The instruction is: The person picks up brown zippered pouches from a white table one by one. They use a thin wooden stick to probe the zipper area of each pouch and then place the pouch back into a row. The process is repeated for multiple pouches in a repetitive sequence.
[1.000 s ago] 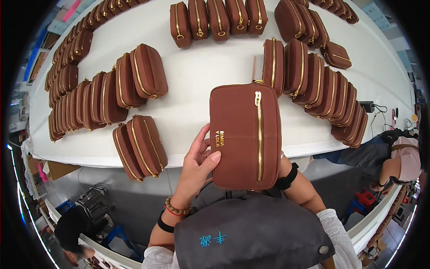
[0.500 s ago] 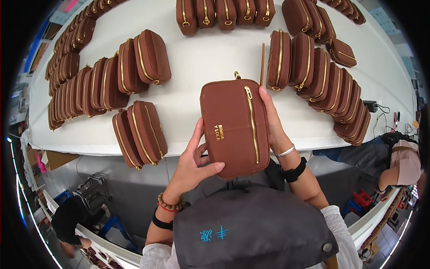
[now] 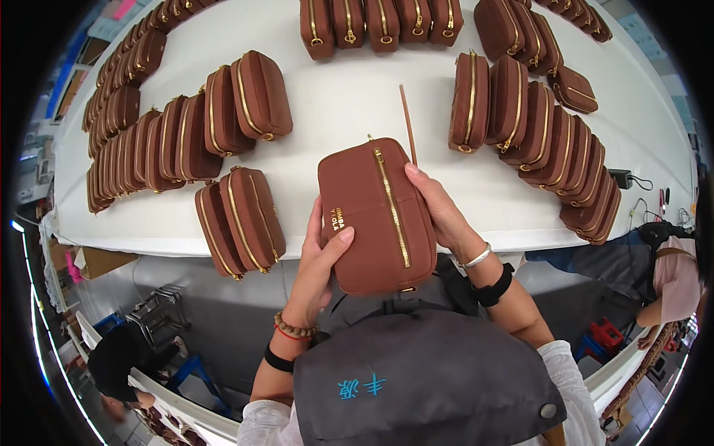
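Note:
A small brown zip bag (image 3: pixel 364 212) with rounded corners is held up between my hands, over the near edge of the table. Its gold zipper runs lengthwise down the face, and gold lettering sits near its left side. My left hand (image 3: pixel 318 260) grips the lower left side, thumb on the face and fingers behind. Along the upper right edge, my right hand (image 3: pixel 446 215) is closed on the bag, its thumb near the top corner. A thin brown stick (image 3: pixel 407 119) rises from behind that thumb; its lower end is hidden.
On the white table (image 3: pixel 335 97), matching bags stand in curved rows at left (image 3: pixel 178 137), right (image 3: pixel 547 141) and back (image 3: pixel 383 26). Two bags (image 3: pixel 242 219) stand at the front left edge. A black adapter (image 3: pixel 619 178) lies at right. Other people (image 3: pixel 123 364) are at both sides.
The bag has moved slightly left and tilted the other way. My left thumb has slid up its face by the lettering. The stick has shifted left with my right hand and now leans left.

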The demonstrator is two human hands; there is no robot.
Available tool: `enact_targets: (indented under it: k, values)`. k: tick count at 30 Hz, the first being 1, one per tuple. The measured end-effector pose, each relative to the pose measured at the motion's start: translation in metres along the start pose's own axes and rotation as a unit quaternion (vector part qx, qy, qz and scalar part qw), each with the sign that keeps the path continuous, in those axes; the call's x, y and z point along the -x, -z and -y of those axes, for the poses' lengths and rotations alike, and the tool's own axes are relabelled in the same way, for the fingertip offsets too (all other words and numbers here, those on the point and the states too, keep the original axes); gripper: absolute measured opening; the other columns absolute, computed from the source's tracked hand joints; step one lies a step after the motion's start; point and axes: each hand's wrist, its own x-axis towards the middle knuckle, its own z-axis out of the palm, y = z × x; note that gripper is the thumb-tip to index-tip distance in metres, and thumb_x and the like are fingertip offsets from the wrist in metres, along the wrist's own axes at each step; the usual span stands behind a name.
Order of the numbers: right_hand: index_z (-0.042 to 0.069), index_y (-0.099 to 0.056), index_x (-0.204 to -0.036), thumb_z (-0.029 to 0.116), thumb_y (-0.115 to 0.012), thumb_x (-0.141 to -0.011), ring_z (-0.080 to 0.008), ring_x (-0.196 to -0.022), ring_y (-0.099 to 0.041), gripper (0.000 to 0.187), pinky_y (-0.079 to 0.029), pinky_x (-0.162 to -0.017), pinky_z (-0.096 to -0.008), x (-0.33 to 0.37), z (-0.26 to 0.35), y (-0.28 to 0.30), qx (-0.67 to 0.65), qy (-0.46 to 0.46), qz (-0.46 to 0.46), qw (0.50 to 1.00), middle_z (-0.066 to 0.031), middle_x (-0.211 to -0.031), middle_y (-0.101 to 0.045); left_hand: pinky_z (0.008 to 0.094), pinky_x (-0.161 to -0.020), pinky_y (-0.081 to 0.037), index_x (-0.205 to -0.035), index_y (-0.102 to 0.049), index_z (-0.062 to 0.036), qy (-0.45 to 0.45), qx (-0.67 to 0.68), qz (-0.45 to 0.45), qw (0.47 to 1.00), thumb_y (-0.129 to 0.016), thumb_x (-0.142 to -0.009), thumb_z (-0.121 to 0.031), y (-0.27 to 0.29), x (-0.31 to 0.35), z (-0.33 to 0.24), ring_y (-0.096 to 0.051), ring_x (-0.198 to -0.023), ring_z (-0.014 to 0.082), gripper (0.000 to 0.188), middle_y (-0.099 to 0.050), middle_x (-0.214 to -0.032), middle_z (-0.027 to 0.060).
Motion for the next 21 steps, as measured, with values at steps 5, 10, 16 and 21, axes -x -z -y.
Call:
enact_targets:
  k: [5,10,16,21]
  values:
    - [-0.004,-0.048,-0.129,0.052,-0.050,-0.095,-0.0161,-0.108,-0.056,0.066,-0.047,-0.091,-0.0284,0.001,0.002,-0.003,-0.038,-0.021,-0.009,0.999,-0.0129,-0.121,-0.057,0.0414,-0.108,-0.035,-0.153,-0.003,-0.0130,0.014,0.038,0.002,0.999,-0.070,-0.086,-0.023,0.002,-0.007,0.014,-0.035,-0.135,0.0276,0.096,-0.031,-0.148,0.0157]
    - [-0.005,-0.046,-0.132,0.044,-0.058,-0.093,-0.0171,-0.110,-0.057,0.064,-0.048,-0.092,-0.0288,-0.005,0.000,0.008,0.033,-0.007,0.032,0.999,-0.0133,-0.123,-0.057,0.0422,-0.107,-0.036,-0.152,0.005,-0.0148,-0.032,0.041,-0.013,0.999,-0.070,-0.085,-0.018,0.002,-0.013,0.018,-0.034,-0.136,0.0279,0.101,-0.029,-0.149,0.0159]
    - [-0.005,-0.047,-0.134,0.037,-0.065,-0.089,-0.0177,-0.110,-0.057,0.064,-0.045,-0.096,-0.0310,-0.001,-0.001,0.017,0.152,0.060,0.105,0.981,-0.0129,-0.123,-0.059,0.0402,-0.104,-0.040,-0.152,0.009,-0.0137,-0.112,0.050,-0.021,0.992,-0.068,-0.084,-0.010,0.027,-0.020,0.004,-0.042,-0.131,0.0268,0.103,-0.034,-0.146,0.0179]
    - [-0.003,-0.055,-0.128,0.038,-0.056,-0.094,-0.0145,-0.099,-0.059,0.053,-0.046,-0.089,-0.0296,-0.014,-0.001,0.023,0.239,0.071,0.098,0.963,-0.0082,-0.105,-0.065,0.0341,-0.103,-0.041,-0.146,-0.030,-0.0060,-0.119,-0.108,-0.001,0.987,-0.078,-0.076,-0.012,0.046,-0.028,-0.016,-0.050,-0.122,0.0201,0.085,-0.052,-0.132,0.0134]
